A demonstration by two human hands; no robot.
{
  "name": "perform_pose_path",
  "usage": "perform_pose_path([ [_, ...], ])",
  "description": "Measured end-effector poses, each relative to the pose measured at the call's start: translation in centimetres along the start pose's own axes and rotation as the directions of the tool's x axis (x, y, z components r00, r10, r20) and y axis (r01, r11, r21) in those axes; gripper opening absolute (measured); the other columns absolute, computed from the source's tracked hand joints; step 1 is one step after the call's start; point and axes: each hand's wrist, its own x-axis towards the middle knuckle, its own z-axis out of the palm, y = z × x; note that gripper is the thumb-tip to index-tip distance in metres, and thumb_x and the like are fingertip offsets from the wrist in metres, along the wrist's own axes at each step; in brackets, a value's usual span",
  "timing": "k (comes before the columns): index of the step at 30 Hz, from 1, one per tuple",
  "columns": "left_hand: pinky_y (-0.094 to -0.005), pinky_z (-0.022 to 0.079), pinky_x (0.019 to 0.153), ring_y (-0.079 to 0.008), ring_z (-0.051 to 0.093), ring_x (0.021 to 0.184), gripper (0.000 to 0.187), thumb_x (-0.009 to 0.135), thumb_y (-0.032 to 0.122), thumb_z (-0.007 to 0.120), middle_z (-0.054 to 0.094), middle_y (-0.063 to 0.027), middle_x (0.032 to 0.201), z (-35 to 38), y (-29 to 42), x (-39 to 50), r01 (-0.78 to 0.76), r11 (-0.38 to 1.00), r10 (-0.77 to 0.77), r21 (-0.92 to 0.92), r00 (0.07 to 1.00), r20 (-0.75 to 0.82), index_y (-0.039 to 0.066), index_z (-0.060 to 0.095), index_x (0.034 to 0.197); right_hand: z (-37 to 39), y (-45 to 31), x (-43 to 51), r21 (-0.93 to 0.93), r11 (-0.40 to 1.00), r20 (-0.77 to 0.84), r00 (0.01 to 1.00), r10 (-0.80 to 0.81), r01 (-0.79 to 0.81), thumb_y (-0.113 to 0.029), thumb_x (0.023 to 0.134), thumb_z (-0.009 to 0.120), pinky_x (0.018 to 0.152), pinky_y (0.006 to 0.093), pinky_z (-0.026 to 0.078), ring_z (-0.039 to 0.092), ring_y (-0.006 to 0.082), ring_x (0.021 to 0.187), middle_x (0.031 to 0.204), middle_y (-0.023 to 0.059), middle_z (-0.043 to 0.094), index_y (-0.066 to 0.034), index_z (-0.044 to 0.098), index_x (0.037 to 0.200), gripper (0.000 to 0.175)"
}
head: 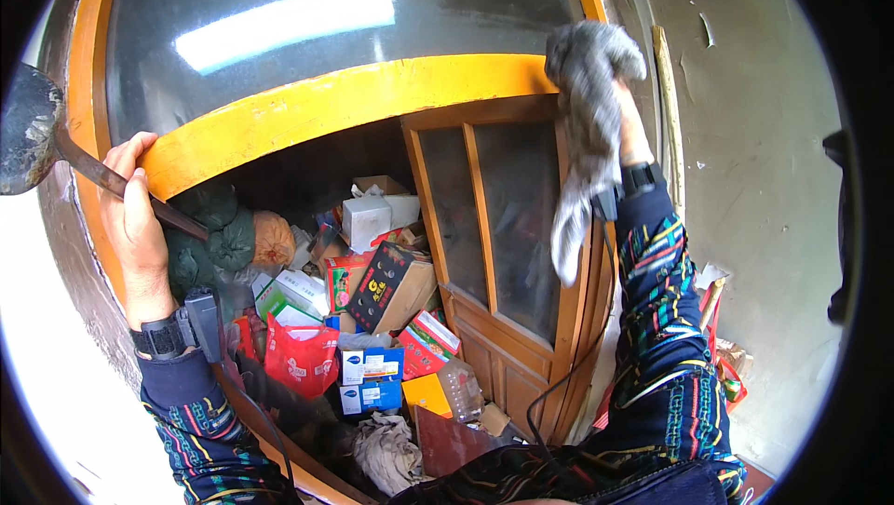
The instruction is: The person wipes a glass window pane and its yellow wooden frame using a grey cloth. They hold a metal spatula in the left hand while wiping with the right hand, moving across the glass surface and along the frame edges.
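My left hand (136, 219) is up at the left door post, its fingertips on the end of the yellow wooden crossbar (335, 89). A long-handled tool with a dark, rounded, ladle-like head (28, 129) lies across this hand, its handle passing under my thumb. My right hand (631, 121) is raised at the crossbar's right end and grips a grey cloth (590, 79). The cloth hangs down, blurred, and hides most of the fingers. Above the bar is a dusty glass pane (447, 9) reflecting a bright light.
Below the crossbar, a wooden door with glass panels (520, 226) stands at the right of the opening. Cardboard boxes (391, 288), a red bag (300, 358), tied green sacks (230, 240) and crumpled cloth (387, 452) are heaped inside. A wooden pole (669, 121) leans along the right wall.
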Motion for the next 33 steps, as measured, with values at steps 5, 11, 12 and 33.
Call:
perform_pose_path([
  [5, -0.0383, 0.041, 0.108, -0.0282, 0.057, 0.12, 0.039, 0.095, 0.019, 0.04, 0.062, -0.0141, 0.122, -0.2, -0.2, -0.4, -0.011, 1.0, 0.011, 0.02, 1.0, -0.007, 0.005, 0.067, 0.12, -2.1, 2.8, -9.4, -0.815, 0.579, 0.284, 0.878, 0.384, 0.011, -0.034, 0.077, 0.083, 0.093, 0.0386, 0.054, 0.069, 0.0306, 0.102, 0.12, 0.0165, 0.07, -0.001, 0.072, 0.115, 0.051],
  [11, -0.0386, 0.042, 0.109, -0.0276, 0.056, 0.121, 0.039, 0.096, 0.017, 0.038, 0.061, -0.0137, 0.124, 0.1, -0.4, -0.3, 0.005, 1.0, -0.005, 0.028, 1.0, -0.015, 0.007, 0.067, 0.121, -9.3, 9.0, -25.6, -0.167, 0.507, -0.427, 0.525, 0.736, -0.846, -0.029, 0.092, 0.071, 0.075, 0.041, 0.059, 0.072, 0.0282, 0.08, 0.102, 0.0154, 0.075, 0.0009, 0.069, 0.115, 0.038],
  [12, -0.0393, 0.042, 0.109, -0.0279, 0.056, 0.121, 0.04, 0.096, 0.016, 0.037, 0.062, -0.0137, 0.124, 0.1, -0.4, -0.3, -0.007, 0.999, 0.007, 0.033, 1.0, -0.008, 0.007, 0.067, 0.121, -11.2, 9.4, -29.5, 0.081, 0.436, -0.35, 0.383, 0.855, -0.896, -0.03, 0.094, 0.069, 0.075, 0.041, 0.059, 0.073, 0.0277, 0.08, 0.103, 0.0153, 0.075, 0.0006, 0.069, 0.115, 0.038],
  [33, -0.0384, 0.04, 0.108, -0.0294, 0.056, 0.12, 0.04, 0.094, 0.015, 0.038, 0.062, -0.0151, 0.123, -0.2, -0.8, -0.4, -0.015, 0.999, 0.015, 0.045, 1.0, 0.006, 0.002, 0.066, 0.119, -4.2, 3.7, -30.0, 0.81, 0.485, -0.073, 0.763, 0.643, -0.33, -0.044, 0.097, 0.063, 0.102, 0.0477, 0.051, 0.064, 0.0287, 0.116, 0.132, 0.0105, 0.065, -0.0106, 0.055, 0.139, 0.054],
])
